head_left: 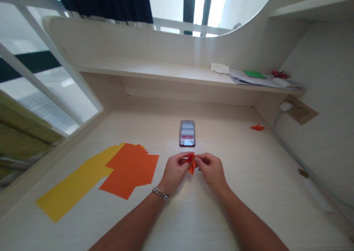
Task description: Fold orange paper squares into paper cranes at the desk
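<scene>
A small piece of folded orange paper (191, 166) is held between both hands at the middle of the desk. My left hand (176, 167), with a chain bracelet at the wrist, pinches its left side. On the other side, the thumb and fingers of my right hand (211, 166) are closed on it near the top. The paper narrows to a point at the bottom; fingers hide part of its folds. Just beyond the hands lies a phone (187, 133) with a lit, blurred screen. Orange paper sheets (129, 171) lie fanned out to the left, partly over yellow paper sheets (74, 182).
A folded orange paper figure (257, 127) sits at the back right of the desk. Along the right wall a cable (287, 147) runs from a socket (301, 110). A shelf (166, 72) with papers (257, 79) on it spans the back, below a mirror (171, 7).
</scene>
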A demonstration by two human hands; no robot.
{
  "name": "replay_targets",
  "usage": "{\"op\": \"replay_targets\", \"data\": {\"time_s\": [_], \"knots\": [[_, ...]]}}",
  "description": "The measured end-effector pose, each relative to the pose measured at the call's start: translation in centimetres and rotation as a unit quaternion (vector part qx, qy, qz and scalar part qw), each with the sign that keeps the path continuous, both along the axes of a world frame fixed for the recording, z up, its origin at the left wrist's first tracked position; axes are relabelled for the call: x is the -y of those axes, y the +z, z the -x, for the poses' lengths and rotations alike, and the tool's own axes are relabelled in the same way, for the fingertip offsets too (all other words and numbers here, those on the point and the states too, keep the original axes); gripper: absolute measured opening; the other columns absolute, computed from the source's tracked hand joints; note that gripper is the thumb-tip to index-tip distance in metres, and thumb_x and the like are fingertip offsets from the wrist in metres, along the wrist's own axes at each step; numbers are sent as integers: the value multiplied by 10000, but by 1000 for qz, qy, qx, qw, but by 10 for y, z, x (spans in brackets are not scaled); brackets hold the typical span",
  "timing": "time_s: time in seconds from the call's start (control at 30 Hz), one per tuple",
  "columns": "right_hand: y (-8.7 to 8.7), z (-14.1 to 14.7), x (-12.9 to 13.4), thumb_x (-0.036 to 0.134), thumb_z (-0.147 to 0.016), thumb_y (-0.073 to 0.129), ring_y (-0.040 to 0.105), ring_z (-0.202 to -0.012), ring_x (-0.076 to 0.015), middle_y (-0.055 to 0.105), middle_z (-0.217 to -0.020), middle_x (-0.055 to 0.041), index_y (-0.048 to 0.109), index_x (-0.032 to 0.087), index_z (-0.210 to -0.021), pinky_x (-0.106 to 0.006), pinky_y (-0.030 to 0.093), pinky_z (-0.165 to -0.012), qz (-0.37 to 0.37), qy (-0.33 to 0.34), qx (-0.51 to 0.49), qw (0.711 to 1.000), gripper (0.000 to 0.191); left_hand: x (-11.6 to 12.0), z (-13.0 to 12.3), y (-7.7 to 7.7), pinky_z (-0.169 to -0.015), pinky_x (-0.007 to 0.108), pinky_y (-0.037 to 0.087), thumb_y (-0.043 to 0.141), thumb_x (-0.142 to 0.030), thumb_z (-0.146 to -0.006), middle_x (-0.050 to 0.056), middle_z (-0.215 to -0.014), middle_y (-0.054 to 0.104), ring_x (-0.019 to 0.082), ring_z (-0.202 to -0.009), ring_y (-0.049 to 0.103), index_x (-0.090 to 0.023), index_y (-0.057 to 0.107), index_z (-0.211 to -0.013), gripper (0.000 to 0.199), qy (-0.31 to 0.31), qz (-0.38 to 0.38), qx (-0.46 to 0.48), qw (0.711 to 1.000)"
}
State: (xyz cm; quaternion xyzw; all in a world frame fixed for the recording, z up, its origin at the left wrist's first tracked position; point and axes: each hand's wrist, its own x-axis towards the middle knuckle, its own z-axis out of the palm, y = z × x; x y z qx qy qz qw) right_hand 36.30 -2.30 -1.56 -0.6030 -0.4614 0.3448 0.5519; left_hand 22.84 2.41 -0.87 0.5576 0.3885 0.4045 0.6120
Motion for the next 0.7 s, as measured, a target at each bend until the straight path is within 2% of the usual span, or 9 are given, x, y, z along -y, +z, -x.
{"op": "replay_targets", "data": {"time_s": [0.13,0.27,0.5,0.7], "knots": [[2,2,2,352,-781,626,663,-664,-195,720,-737,-61,715,162,-814,-291,521,-628,-13,-16,26,999,212,1,1,-2,-781,329,532,674,-217,-728,133,-1015,701,227,-876,662,-95,678,-1019,315,-15,27,35,999],[4,2,2,324,-782,629,662,-676,-192,720,-749,-55,716,173,-807,-289,517,-638,-24,-21,46,998,177,1,1,-1,-758,328,540,737,-258,-681,140,-983,708,236,-856,667,-84,671,-1034,399,-28,42,41,998],[2,-4,0,291,-746,668,672,-722,-207,726,-808,-76,701,153,-905,-301,534,-639,-2,40,-25,999,213,-2,2,-2,-776,332,543,758,-227,-651,132,-1002,708,236,-864,672,-103,689,-1014,390,-28,29,23,999],[3,-5,0,263,-753,658,677,-746,-208,734,-823,-66,730,176,-879,-313,532,-690,-7,31,-7,999,170,-1,2,-3,-732,322,553,761,-228,-647,133,-978,708,223,-823,676,-101,673,-1036,418,-28,47,29,998]]}}
